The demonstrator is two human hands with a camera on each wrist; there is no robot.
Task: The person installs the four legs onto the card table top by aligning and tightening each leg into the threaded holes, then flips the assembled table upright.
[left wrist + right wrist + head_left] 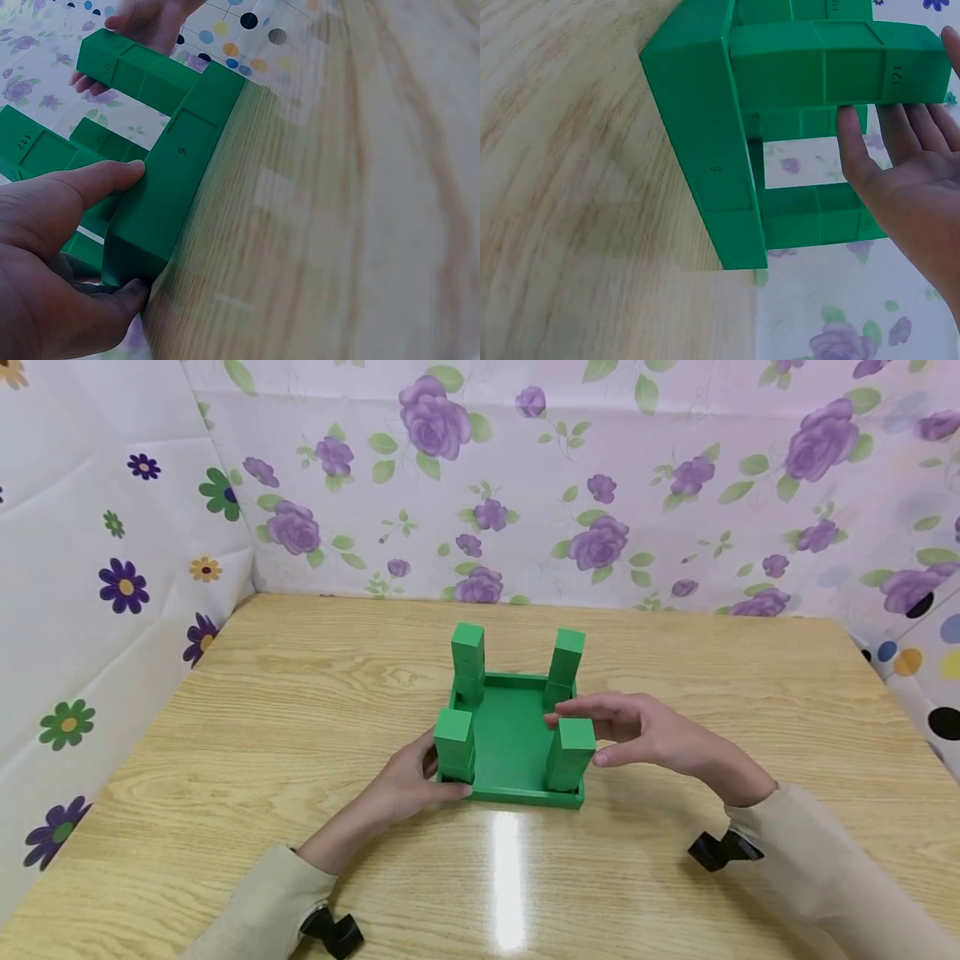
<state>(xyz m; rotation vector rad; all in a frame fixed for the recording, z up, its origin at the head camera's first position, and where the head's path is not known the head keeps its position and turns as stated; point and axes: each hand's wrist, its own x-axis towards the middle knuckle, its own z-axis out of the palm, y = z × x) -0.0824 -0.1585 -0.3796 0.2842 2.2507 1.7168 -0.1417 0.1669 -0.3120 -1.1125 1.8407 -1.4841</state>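
A green square tray (pixel 516 796) with a raised rim sits on the table, with an upright green post of stacked blocks at each corner. My left hand (pixel 408 781) grips the tray's near-left corner, thumb on the front rim beside the near-left post (pixel 454 747). In the left wrist view the thumb (pixel 120 178) presses the tray wall. My right hand (pixel 637 735) is spread loosely about the near-right post (pixel 572 756), thumb at its right side and fingers behind it. Whether the fingertips touch that post, I cannot tell. Behind stand the far-left post (pixel 468 660) and far-right post (pixel 565 664).
The wooden table (pixel 315 693) extends around the tray on every side. A flowered cloth (pixel 517 485) hangs behind the table's far edge, with patterned cloth at the left and right. Black straps (pixel 333 932) circle both beige sleeves.
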